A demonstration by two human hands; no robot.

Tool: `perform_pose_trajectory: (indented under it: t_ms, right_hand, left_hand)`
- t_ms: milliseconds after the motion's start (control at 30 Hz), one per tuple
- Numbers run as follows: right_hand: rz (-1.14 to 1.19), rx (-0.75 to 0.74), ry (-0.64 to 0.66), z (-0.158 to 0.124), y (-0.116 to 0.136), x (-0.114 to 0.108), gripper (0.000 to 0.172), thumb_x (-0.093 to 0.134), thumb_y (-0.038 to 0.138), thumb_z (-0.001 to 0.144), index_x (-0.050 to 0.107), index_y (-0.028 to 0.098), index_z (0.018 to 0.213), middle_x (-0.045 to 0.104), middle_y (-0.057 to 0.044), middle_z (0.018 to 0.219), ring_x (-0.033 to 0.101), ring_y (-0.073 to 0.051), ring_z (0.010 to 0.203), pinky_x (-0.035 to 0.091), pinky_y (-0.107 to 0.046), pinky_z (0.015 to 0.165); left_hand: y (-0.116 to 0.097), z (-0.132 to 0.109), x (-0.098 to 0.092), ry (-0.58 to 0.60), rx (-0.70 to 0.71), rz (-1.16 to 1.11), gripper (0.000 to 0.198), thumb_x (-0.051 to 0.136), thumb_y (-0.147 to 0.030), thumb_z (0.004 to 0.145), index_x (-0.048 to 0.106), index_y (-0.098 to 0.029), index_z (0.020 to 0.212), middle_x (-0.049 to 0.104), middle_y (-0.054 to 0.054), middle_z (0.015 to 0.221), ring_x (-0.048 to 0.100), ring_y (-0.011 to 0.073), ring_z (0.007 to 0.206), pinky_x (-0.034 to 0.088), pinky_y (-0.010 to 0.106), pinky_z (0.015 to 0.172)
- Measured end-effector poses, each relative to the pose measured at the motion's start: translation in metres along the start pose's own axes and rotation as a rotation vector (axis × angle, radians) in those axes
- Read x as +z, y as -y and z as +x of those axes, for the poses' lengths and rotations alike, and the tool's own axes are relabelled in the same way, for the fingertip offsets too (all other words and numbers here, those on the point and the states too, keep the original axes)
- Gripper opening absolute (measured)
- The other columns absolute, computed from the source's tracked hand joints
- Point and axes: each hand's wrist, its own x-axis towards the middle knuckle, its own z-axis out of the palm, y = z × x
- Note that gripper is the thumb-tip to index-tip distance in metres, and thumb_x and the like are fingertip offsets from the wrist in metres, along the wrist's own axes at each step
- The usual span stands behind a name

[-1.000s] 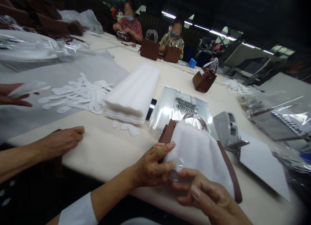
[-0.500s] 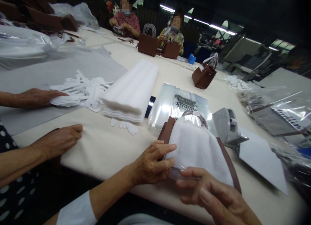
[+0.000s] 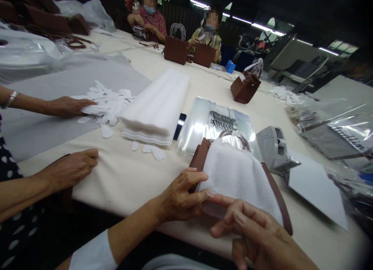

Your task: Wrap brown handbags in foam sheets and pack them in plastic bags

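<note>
A brown handbag (image 3: pixel 200 157) stands at the table's near edge, its front covered by a white foam sheet (image 3: pixel 233 173). My left hand (image 3: pixel 183 194) grips the bag's left edge, with finger and thumb against the sheet. Close to those fingertips is the stretched index finger of my right hand (image 3: pixel 253 223); whether they touch I cannot tell. The other fingers of that hand are apart and partly curled, holding nothing visible, in front of the sheet's lower part. Behind the bag's handles (image 3: pixel 234 136) lies a stack of clear printed plastic bags (image 3: pixel 198 120).
Left of the plastic stack lie folded white foam sheets (image 3: pixel 157 107). A co-worker's hand (image 3: pixel 68 107) touches white cut pieces (image 3: pixel 107 103); their other hand (image 3: pixel 72 167) rests at the table edge. A grey tape dispenser (image 3: pixel 272 147) and white board (image 3: pixel 316 192) are on the right.
My right hand's index finger has moved left, to beside my left fingertips. My left hand stays on the bag. The co-worker's far hand has shifted right among the white pieces.
</note>
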Motion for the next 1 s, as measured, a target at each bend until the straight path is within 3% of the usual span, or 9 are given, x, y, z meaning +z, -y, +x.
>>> perform_pose_trajectory:
  t_ms: [167,333,633,800,1000]
  right_hand:
    - [-0.07,-0.013,-0.04,-0.003,-0.019,-0.005,0.033,0.057,0.047,0.08,0.06,0.015,0.089,0.063,-0.008,0.086,0.053,-0.005,0.046,0.042,-0.015,0.044]
    - [-0.021,-0.011,-0.065,0.0,-0.025,-0.004,0.035,0.061,0.047,0.077,0.059,0.013,0.074,0.061,-0.008,0.097,0.053,-0.005,0.051,0.042,-0.014,0.043]
    - [0.16,0.028,-0.092,-0.003,-0.022,0.003,0.028,0.062,0.04,0.078,0.06,0.013,0.074,0.058,-0.007,0.103,0.057,-0.007,0.057,0.043,-0.012,0.039]
    - [0.323,0.063,-0.173,-0.008,-0.022,0.005,0.019,0.059,0.035,0.081,0.062,0.016,0.081,0.055,-0.004,0.109,0.056,-0.006,0.057,0.039,-0.01,0.034]
    - [0.443,0.094,-0.156,-0.007,-0.03,0.003,0.017,0.059,0.032,0.081,0.059,0.016,0.087,0.057,-0.002,0.099,0.048,-0.003,0.048,0.032,-0.009,0.029]
  left_hand:
    - [0.001,0.002,0.0,0.015,0.017,-0.003,0.023,0.053,-0.019,0.078,0.055,-0.014,0.1,0.049,0.013,0.117,0.045,0.0227,0.111,0.037,0.044,0.098]
    - [0.001,0.001,0.0,0.034,0.012,-0.005,0.024,0.055,-0.018,0.076,0.056,-0.014,0.099,0.05,0.013,0.122,0.045,0.0234,0.113,0.037,0.044,0.098]
    - [0.003,0.022,-0.013,0.215,0.126,0.055,0.006,0.053,-0.02,0.077,0.058,-0.017,0.079,0.06,-0.003,0.115,0.049,0.0218,0.102,0.039,0.038,0.084]
    - [0.002,0.029,-0.016,0.296,0.064,-0.021,0.015,0.047,-0.024,0.081,0.059,-0.016,0.082,0.061,-0.001,0.114,0.048,0.023,0.103,0.037,0.04,0.087]
    - [-0.006,0.032,-0.01,0.238,-0.02,0.024,0.015,0.055,-0.029,0.082,0.056,-0.018,0.073,0.065,-0.004,0.105,0.05,0.0203,0.101,0.037,0.037,0.09]
